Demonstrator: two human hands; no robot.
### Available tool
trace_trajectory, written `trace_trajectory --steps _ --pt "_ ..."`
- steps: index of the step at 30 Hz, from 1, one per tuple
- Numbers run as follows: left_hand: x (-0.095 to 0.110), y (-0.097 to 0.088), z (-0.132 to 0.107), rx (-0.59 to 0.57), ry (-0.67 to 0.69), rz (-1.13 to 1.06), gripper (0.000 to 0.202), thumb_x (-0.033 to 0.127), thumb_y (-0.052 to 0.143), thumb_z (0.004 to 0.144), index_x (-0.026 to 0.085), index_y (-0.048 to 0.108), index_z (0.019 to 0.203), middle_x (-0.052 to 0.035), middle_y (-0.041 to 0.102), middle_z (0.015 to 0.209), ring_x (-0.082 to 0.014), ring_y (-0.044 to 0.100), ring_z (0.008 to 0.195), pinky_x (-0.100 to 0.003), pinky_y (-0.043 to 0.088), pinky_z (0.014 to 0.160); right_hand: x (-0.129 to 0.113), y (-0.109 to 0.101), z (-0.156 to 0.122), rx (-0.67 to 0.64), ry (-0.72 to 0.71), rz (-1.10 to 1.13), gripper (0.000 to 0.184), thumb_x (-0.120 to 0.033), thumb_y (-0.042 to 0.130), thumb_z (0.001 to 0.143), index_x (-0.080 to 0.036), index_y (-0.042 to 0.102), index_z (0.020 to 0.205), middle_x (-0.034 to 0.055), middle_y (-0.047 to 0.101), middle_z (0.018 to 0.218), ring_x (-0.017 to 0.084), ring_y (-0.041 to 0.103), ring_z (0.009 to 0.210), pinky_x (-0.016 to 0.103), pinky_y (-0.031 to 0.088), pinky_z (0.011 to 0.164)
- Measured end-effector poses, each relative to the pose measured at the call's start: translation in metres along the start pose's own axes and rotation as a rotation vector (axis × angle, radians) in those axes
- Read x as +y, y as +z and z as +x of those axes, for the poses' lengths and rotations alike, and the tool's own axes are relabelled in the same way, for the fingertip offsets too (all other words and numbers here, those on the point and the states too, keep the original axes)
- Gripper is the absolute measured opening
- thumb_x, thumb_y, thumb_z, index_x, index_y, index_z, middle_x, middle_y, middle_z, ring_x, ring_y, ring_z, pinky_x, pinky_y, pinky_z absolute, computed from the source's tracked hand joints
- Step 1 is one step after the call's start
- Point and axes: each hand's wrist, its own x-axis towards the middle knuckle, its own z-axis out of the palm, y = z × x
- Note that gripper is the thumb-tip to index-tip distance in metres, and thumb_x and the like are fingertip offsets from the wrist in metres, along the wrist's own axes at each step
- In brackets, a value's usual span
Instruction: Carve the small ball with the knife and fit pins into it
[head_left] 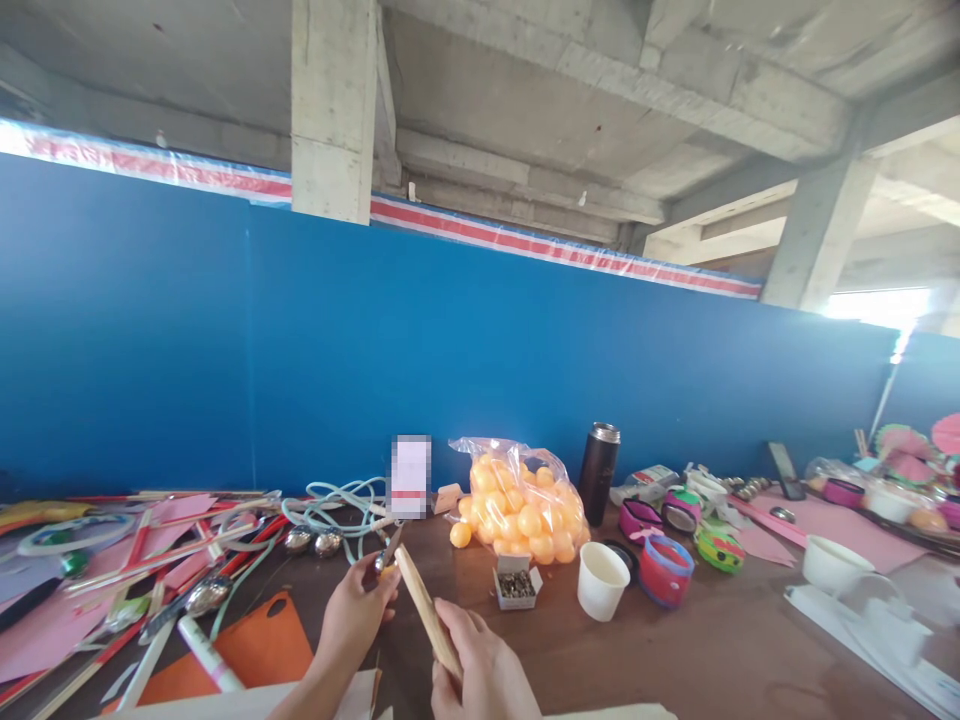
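Head view, the only one. Hands: 2, both the wearer's.

Right hand (484,660): closed round 1 wooden stick (426,610), gripping its lower part; the stick slants up and to the left, its far end beside the left fingertips. Left hand (358,605): narrow pinch, thumb and fingers together on 1 small metallic piece (381,563) with a dark, pointed part; exact kind not discernible. Whether stick and piece touch: cannot tell. Both are above the near middle of the brown table (570,655).

Beyond the hands: 1 clear bag (517,510) of orange balls, many, overlapping, not countable; at least 1 loose orange ball (460,536) at its left. In front of the bag, 1 small open box (516,588) of tiny metal bits, too many to count. Right of the box, 1 white paper cup (602,582); behind that, 1 dark bottle (598,478), upright. Right of the cup, a group of 4 bright fabric pouches (666,572).

Left side: 2 silver balls (328,542) side by side near a pale blue coiled cord (337,492); 1 orange sheet (255,640) with 1 white marker (210,655) lying across it.
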Motion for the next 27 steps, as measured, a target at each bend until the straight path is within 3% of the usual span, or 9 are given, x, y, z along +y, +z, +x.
trace_trajectory --steps 6,11,19,27 --pt "-0.006 -0.001 0.005 0.014 0.001 -0.069 0.044 0.041 0.056 0.07 0.015 0.049 0.105 -0.0067 0.064 0.087 -0.0167 0.067 0.069 -0.024 0.055 0.052 0.002 0.001 0.0 0.062 0.002 0.095 0.056 -0.007 0.047 0.063 -0.016 0.049 0.118 0.0083 0.062 0.105 0.02 0.061 0.09 0.026 0.047 0.082" --pt "-0.009 0.0 0.008 -0.003 0.028 -0.121 0.045 0.042 0.057 0.07 0.016 0.048 0.106 -0.0077 0.062 0.093 -0.0168 0.066 0.07 -0.026 0.056 0.053 0.006 0.005 0.001 0.114 0.023 0.225 0.049 -0.006 0.046 0.064 -0.022 0.052 0.11 0.0036 0.065 0.095 0.019 0.062 0.087 0.024 0.048 0.075" --pt "-0.007 0.0 0.005 0.0 0.021 -0.152 0.046 0.043 0.058 0.069 0.017 0.048 0.106 -0.0078 0.06 0.097 -0.0163 0.065 0.07 -0.027 0.056 0.054 0.004 0.004 0.002 0.151 0.065 0.249 0.045 -0.008 0.048 0.064 -0.023 0.056 0.105 0.0025 0.065 0.088 0.019 0.062 0.08 0.024 0.047 0.072" --pt "-0.004 0.001 0.004 -0.018 0.05 -0.18 0.047 0.044 0.058 0.069 0.017 0.05 0.106 -0.0066 0.061 0.092 -0.0165 0.064 0.067 -0.028 0.056 0.052 0.002 -0.006 0.001 0.153 0.035 0.31 0.042 -0.013 0.048 0.069 -0.019 0.057 0.109 0.0061 0.065 0.097 0.02 0.061 0.085 0.023 0.047 0.072"
